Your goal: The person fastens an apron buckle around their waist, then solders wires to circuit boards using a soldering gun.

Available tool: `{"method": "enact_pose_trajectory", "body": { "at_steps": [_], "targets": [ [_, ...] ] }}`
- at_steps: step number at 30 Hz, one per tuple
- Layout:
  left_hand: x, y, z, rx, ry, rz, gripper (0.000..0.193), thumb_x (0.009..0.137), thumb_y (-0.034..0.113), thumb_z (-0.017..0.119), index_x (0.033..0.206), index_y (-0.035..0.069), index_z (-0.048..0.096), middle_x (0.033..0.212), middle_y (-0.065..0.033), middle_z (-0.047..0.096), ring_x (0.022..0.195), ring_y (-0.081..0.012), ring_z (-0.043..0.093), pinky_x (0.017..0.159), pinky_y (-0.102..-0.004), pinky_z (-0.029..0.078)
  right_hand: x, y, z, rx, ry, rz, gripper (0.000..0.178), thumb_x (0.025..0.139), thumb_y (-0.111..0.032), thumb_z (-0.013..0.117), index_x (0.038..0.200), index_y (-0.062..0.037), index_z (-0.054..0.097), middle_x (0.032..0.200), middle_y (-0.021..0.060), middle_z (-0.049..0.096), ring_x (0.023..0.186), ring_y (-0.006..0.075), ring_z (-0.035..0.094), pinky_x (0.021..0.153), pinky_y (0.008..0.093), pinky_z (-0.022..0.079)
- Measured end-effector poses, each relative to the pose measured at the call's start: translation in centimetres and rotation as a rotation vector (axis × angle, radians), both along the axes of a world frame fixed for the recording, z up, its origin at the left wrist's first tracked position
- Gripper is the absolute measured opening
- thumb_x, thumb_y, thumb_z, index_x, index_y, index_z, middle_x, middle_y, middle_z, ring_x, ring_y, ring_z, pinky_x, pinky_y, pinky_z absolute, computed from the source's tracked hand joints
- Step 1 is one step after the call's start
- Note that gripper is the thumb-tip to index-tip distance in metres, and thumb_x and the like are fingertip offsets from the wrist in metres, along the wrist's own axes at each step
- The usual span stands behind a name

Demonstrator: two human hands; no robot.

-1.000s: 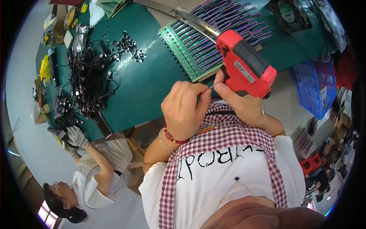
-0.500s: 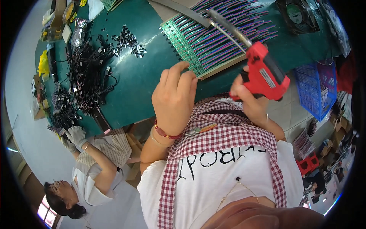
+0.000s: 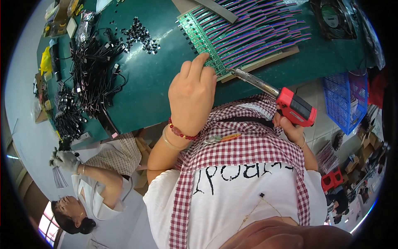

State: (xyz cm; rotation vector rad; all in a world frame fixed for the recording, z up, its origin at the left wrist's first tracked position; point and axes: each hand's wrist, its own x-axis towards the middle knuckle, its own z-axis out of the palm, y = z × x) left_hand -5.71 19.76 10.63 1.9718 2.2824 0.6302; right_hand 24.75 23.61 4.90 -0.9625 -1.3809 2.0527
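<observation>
My right hand (image 3: 290, 125) is closed around the handle of a red and black soldering gun (image 3: 296, 107). The long metal barrel points up and left, its tip at the near end of a row of green circuit boards (image 3: 199, 39). Rows of thin coloured wires (image 3: 253, 33) run rightward from these boards, all lying on a flat wooden board (image 3: 265, 62). With the index finger stretched out on the boards' near part, my left hand (image 3: 191, 89) rests just left of the barrel tip; its thumb is hidden. A flat metal bar (image 3: 217, 9) lies across the wires.
On the green table (image 3: 145, 89) are small black parts (image 3: 141, 37) and a heap of black cables (image 3: 93, 74). A black fan (image 3: 331, 18) stands at the far right. A blue basket (image 3: 344, 99) hangs near the right edge. At left sits a co-worker with gloved hands (image 3: 65, 161).
The soldering gun has swung down and its tip has come to the boards' near end. My left index finger has straightened onto the boards. The co-worker's gloved hands have moved toward their body.
</observation>
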Motion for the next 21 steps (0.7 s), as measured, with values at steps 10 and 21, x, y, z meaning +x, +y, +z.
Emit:
{"method": "enact_pose_trajectory", "body": {
  "at_steps": [10, 21],
  "targets": [
    [0.12, 0.04, -0.46, -0.004, 0.019, -0.003, 0.010, 0.071, 0.006, 0.066, 0.075, 0.004, 0.057, 0.109, -0.0086, 0.061, 0.085, -0.0219, 0.057, 0.066, -0.0311, 0.048, -0.01, -0.19, -0.08, 0.009, -0.109, 0.031, 0.026, 0.084, -0.003, 0.066, 0.109, 0.0008, 0.060, 0.089, 0.0048, 0.062, 0.080, 0.0117, 0.059, 0.073, 0.0278, 0.049],
    [0.14, 0.13, -0.53, 0.017, 0.019, 0.002, 0.010, 0.071, 0.005, 0.066, 0.075, 0.003, 0.057, 0.108, -0.0086, 0.061, 0.084, -0.0218, 0.057, 0.065, -0.0311, 0.048, -0.16, -0.17, -0.09, 0.130, -0.198, 0.101, 0.029, 0.089, -0.016, 0.061, 0.109, 0.0035, 0.052, 0.078, 0.0068, 0.055, 0.070, 0.0154, 0.052, 0.065, 0.0300, 0.044]
  ]
}}
